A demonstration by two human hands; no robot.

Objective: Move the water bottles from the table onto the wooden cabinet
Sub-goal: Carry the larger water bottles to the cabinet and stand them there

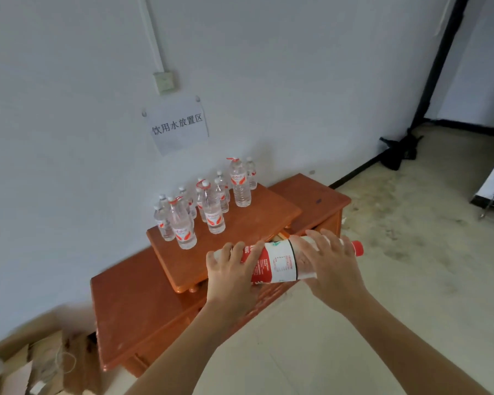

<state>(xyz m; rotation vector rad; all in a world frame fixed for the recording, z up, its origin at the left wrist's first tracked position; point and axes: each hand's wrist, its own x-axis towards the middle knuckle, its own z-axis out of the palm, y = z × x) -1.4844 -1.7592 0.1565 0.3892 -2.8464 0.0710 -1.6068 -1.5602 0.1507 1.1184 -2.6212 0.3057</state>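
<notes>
Water bottle (258, 263): one, large, lying on its side in the air, held in both hands over the front edge of the wooden cabinet (137, 309); touches no surface.
Cap (358, 248): red, pointing right.
Label (281, 260): red and white wrap; letters "ING" readable at the red end, fine print in the white panel too small to read.
Left hand (231, 277): grips the base end, fingers curled over the top of the bottle and close together.
Right hand (331, 266): grips the neck end, fingers spread apart and curved over the shoulder of the bottle.
Large bottles (238, 183): three, upright on the raised upper tier (257, 220) of the cabinet, each with a red carry loop at the neck and a red mark on the label; the writing cannot be read.
Small bottles (251, 173): about eight, upright, white caps, packed among and behind the large ones near the wall; overlap makes the count unsure.
Sign (177, 125): one paper sheet on the wall above the bottles, reading "饮用水放置区".
Wall socket (164, 82): one, above the sign, with a white conduit running up from it.
Cardboard boxes (40, 363): lower left on the floor beside the cabinet, blurred, number unclear.
</notes>
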